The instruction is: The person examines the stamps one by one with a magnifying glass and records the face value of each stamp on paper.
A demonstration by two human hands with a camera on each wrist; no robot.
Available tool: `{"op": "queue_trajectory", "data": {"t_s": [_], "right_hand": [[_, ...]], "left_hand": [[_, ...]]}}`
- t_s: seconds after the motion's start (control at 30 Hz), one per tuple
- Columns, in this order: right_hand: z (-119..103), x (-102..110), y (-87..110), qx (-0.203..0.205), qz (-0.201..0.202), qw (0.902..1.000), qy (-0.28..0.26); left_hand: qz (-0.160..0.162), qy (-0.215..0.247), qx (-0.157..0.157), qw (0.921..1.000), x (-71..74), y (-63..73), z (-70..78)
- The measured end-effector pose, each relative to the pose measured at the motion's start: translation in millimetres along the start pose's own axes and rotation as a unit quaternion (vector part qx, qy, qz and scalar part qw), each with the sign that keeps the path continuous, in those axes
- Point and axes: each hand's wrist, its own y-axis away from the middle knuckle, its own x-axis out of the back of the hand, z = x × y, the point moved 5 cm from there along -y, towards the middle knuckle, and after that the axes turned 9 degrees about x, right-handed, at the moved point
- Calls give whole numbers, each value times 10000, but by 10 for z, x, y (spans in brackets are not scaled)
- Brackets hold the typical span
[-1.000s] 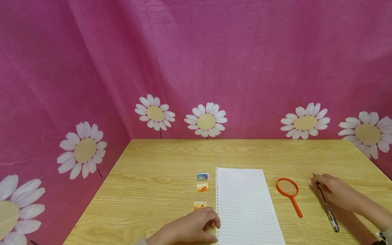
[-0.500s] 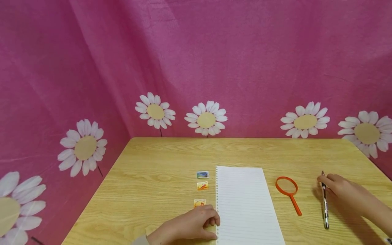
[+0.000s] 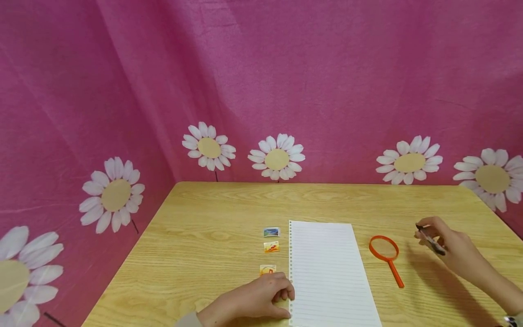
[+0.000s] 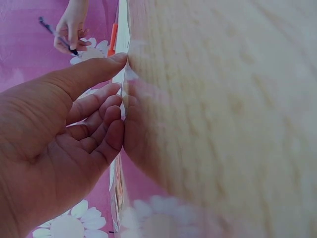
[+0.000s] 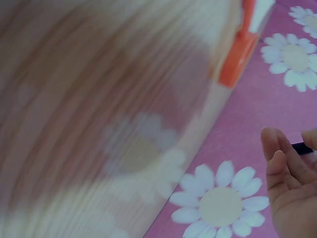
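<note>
In the head view my right hand (image 3: 455,245) holds a pen (image 3: 430,240) above the table, to the right of a red magnifying glass (image 3: 395,273). The pen is pinched between thumb and fingers and slants across the hand. Its dark end (image 5: 301,148) shows in the right wrist view. My left hand (image 3: 255,297) rests at the left edge of a lined, hole-punched sheet of paper (image 3: 331,272). Its fingers bend loosely, and the fingertips (image 4: 115,130) touch down at the surface in the left wrist view.
A blue stamp-like picture (image 3: 271,232) lies left of the sheet. Below it are two yellow ones, one mid-column (image 3: 271,247) and a lower one (image 3: 268,269) partly behind the left hand. The wooden table (image 3: 196,227) meets a pink flowered cloth (image 3: 335,91) at the back.
The pen has risen off the tabletop in my right hand and turned, its far end now pointing left. The left hand, sheet and magnifying glass stay put.
</note>
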Motion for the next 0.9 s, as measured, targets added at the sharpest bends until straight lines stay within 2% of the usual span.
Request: {"op": "queue_trajectory", "data": {"t_s": [0.17,0.23,0.4,0.53,0.63,0.73,0.9], "right_hand": [[-103,2,-123,-536,331,9968,-499],[-100,-19,-138,-817,340,9930,-776],[-109,-84,-135,-1548,149,9733,-1689],[-139,-124,-145,-1827,0,9586,-2183],[-156,-160,-137,-2209,-42,9395,-2618],[-171,-205,-124,-2644,-25,9124,-3125],[-190,-279,-125,-2988,49,8735,-3844]], "left_hand": [[-31,79,72,9999,-7,-6,-5],[-47,97,64,9999,-11,-10,-9],[-111,150,50,9998,-14,-13,-6],[-122,160,54,9998,-14,-11,-3],[-142,175,81,9997,-17,-11,-7],[-130,166,73,9998,-18,-10,-12],[-71,111,8,9999,-14,-7,-11]]}}
